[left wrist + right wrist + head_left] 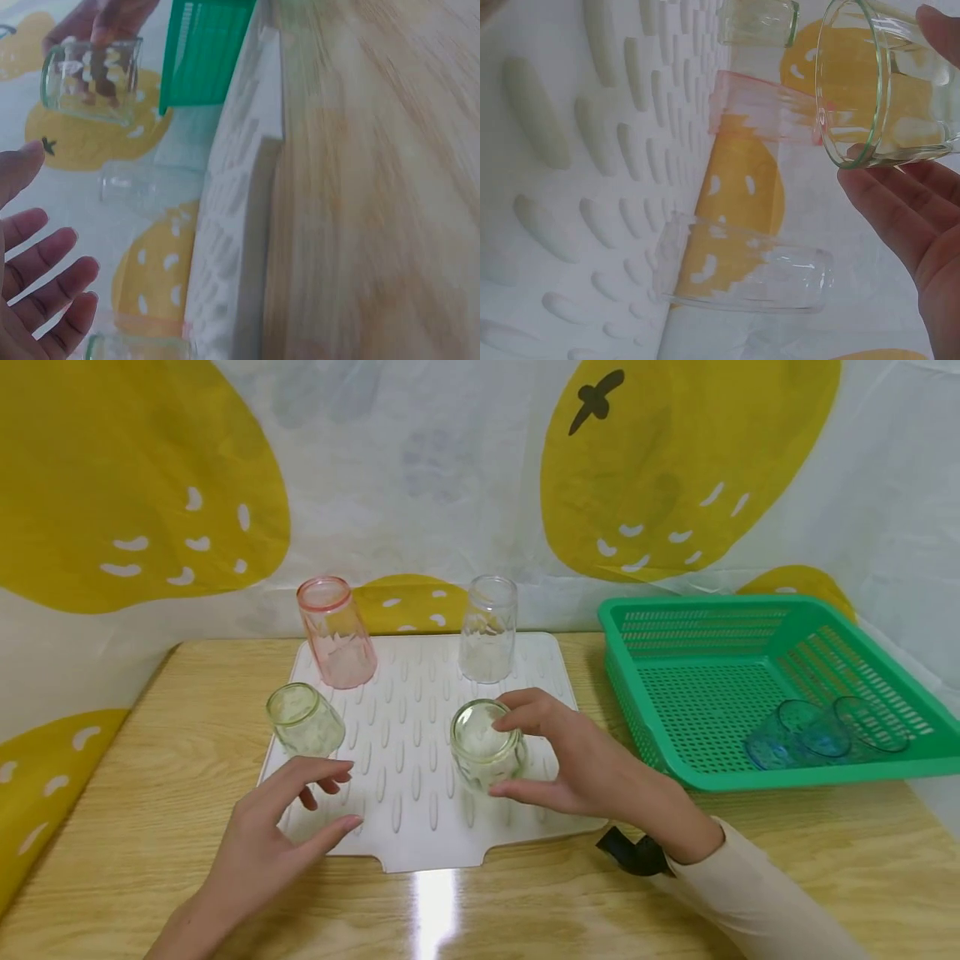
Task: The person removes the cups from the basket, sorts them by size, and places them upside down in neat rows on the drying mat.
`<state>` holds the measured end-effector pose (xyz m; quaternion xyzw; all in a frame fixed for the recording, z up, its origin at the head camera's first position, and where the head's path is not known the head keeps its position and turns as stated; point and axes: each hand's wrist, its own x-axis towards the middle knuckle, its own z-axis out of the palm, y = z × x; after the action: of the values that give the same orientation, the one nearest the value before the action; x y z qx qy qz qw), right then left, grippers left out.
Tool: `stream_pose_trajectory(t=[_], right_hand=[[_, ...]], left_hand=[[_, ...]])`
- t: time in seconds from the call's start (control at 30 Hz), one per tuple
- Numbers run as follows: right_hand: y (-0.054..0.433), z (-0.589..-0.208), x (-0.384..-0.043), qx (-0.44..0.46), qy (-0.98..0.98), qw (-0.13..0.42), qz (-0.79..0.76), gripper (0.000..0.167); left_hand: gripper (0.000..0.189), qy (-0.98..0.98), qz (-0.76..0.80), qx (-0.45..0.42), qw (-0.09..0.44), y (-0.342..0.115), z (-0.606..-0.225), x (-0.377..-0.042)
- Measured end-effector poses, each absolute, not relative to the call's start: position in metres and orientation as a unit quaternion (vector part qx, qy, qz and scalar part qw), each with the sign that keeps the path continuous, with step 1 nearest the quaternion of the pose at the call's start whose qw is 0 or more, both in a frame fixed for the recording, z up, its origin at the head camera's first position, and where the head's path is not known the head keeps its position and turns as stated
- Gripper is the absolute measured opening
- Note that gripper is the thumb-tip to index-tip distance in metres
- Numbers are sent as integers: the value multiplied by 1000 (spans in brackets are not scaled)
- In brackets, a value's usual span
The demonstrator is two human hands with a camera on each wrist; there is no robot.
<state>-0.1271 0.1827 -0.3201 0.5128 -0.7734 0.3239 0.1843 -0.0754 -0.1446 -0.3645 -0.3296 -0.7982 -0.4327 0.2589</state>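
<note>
My right hand (577,760) grips a short pale-green drinking glass (486,764) between thumb and fingers. In the right wrist view, this glass is held off the ribbed white drying mat (547,247), with its green-edged rim towards the mat. My left hand (273,839) holds nothing; its fingers (56,281) are spread and loosely bent. Just beyond that hand, a second pale-green glass (306,727) stands on the mat's left side. Behind are a tall pink glass (342,647) at the back left and a tall clear glass (487,647) at the back right.
A green plastic basket (810,777) stands on the wooden table (510,918) right of the mat. Blue glasses (780,739) lie in its near right corner. A white cloth with yellow fruit shapes (420,485) hangs behind the table.
</note>
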Motion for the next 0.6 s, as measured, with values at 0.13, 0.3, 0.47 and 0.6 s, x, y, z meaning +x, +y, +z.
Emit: stream_pose_trajectory(t=[0.13,0.3,0.47,0.6], right_hand=[[179,-319,-131,510,-769,194,334,51],[174,-319,-135,501,-766,168,367,52],[167,-317,-137,484,-769,153,388,59],[160,-315,-137,465,-777,140,401,64]], left_hand=[[45,-810,-423,-310,263,-164,-368,-70],[56,-846,-392,-263,247,-189,-374,-64],[65,-871,-371,-220,233,-213,-381,-63],[60,-883,-365,-183,230,-227,-388,-67]])
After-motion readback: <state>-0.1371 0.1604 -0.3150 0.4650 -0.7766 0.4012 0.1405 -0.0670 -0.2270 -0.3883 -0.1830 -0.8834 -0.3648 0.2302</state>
